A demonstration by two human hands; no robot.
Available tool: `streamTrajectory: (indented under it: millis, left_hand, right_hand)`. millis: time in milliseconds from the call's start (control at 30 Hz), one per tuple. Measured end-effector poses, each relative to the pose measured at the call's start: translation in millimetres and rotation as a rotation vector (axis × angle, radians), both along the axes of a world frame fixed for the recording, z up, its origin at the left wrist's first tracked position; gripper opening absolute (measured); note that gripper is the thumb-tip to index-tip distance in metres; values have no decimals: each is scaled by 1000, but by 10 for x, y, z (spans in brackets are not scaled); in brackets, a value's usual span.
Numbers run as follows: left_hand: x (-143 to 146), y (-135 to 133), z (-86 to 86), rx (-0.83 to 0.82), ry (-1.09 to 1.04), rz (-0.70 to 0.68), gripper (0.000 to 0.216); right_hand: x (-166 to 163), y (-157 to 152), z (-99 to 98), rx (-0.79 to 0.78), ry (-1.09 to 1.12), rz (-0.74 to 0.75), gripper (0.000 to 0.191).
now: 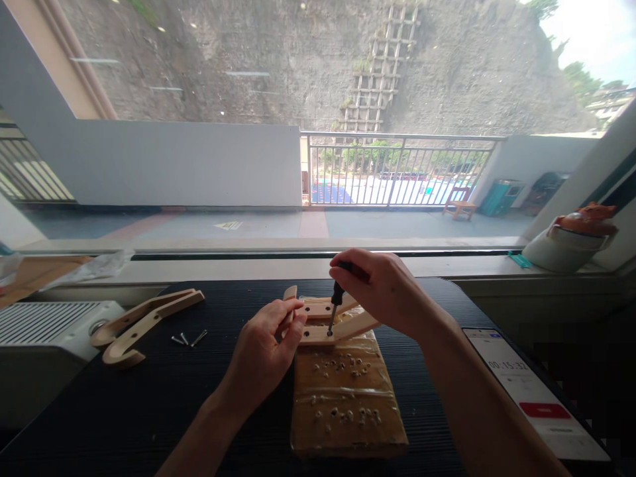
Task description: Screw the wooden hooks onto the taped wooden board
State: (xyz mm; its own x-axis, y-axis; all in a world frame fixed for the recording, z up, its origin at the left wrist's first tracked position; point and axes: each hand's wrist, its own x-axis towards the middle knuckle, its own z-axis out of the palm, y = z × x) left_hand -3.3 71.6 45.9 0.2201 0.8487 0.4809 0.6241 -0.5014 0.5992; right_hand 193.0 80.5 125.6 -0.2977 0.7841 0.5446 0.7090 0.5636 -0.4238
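Note:
My right hand [382,288] is closed round the dark handle of a small screwdriver [336,301], whose tip points down into a hole in a light wooden piece [328,324]. My left hand [265,341] grips the left end of that wooden assembly and holds it steady. The wood rests on the far end of a tape-covered cardboard block [345,397] pocked with small holes. The block lies on a black table [149,404].
Two curved wooden hooks [139,321] lie at the left of the table, with three loose screws [189,339] beside them. A phone [534,391] showing a timer lies at the right. A white radiator-like unit [44,324] stands left. A window sill runs behind.

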Motion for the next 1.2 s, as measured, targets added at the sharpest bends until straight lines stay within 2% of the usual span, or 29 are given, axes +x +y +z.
streamTrajectory:
  millis: [300,433,633,800,967,1200]
  left_hand:
    - [10,6,7,11,-6,-2,23]
    - [13,8,6,4,-4,1,22]
    - [5,-10,4,4,1,6,22]
    - [7,-6,3,11,5,14,23]
    - [4,-5,-11,10,-3,-2,22]
    - [3,-3,-4,17,14,-6,22]
  right_hand:
    - [-20,-88,70,-3,-17,151,24]
    - [8,-46,56,-5,-10,102,24]
    - [-1,8,0,20,2,-53,23]
    - [-62,-26,5,55,-44,-1,20]
    - [-55,-25,8,43,-42,-88,30]
    - [-74,-110,53,-66,-46,138,22]
